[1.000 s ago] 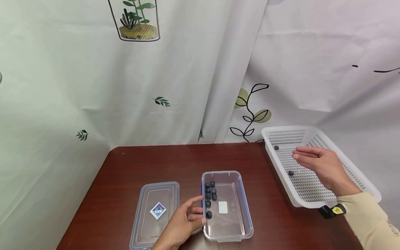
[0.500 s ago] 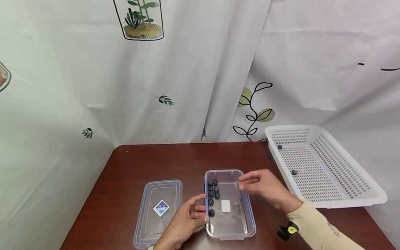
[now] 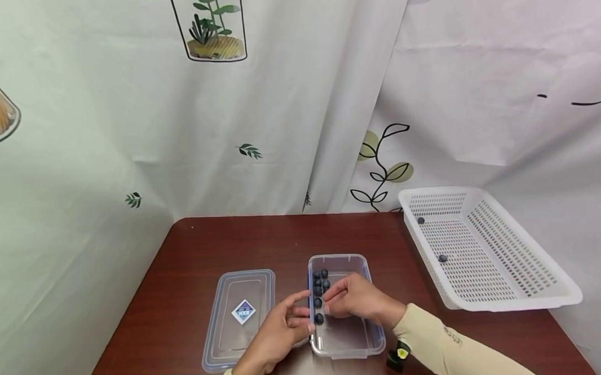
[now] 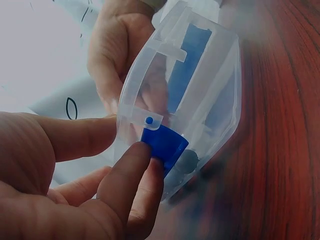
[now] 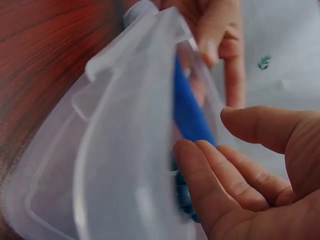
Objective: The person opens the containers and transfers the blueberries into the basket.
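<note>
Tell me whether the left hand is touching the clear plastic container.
Touching. The left wrist view shows the left hand with a fingertip pressed on the blue clip of the clear plastic container.

A dark wooden table (image 3: 223, 245) stands against pale curtains (image 3: 288, 110) (leaf prints).
</note>
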Demonstrator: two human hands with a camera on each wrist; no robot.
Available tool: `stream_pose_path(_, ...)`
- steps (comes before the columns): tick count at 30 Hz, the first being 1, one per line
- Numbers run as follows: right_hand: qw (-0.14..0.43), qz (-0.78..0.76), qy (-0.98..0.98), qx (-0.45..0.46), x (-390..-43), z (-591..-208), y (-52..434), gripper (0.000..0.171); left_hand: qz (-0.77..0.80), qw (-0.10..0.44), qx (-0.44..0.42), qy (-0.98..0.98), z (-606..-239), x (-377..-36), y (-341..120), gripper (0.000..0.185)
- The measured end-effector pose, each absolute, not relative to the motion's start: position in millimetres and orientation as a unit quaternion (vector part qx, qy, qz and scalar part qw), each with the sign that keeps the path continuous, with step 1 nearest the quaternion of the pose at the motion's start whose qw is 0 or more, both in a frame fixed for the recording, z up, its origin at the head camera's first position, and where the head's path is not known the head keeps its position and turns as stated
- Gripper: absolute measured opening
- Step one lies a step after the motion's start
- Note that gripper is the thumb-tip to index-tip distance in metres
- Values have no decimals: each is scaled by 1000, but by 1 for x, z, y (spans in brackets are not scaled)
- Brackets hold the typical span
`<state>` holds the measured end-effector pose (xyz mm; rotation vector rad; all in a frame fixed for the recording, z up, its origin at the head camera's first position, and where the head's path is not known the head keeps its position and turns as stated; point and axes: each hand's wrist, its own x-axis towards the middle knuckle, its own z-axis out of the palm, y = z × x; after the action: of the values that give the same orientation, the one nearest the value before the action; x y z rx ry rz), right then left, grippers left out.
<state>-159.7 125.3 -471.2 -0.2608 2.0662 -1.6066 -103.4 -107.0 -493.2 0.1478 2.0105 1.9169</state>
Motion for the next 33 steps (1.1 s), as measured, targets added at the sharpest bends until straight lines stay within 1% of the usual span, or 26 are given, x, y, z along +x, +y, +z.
stream_pose_path(13,264,-593,758,-59,-157,-492,106,24,678,176,51,712,-491,-101,-106,72)
stream_pose_path(17,250,-590,766,-51,-154,-495,102,22,677,174,54,713,-491,-101,-106,72)
stream_pose_path(29,218,-572,788,-60,-151,-496,98,18,685,170,56,706,-495,-100,-106,73)
stream_pose_path(33,226,-561,793,-75,-150,-495,97,17,682,170,58,709,-494,-100,-106,72)
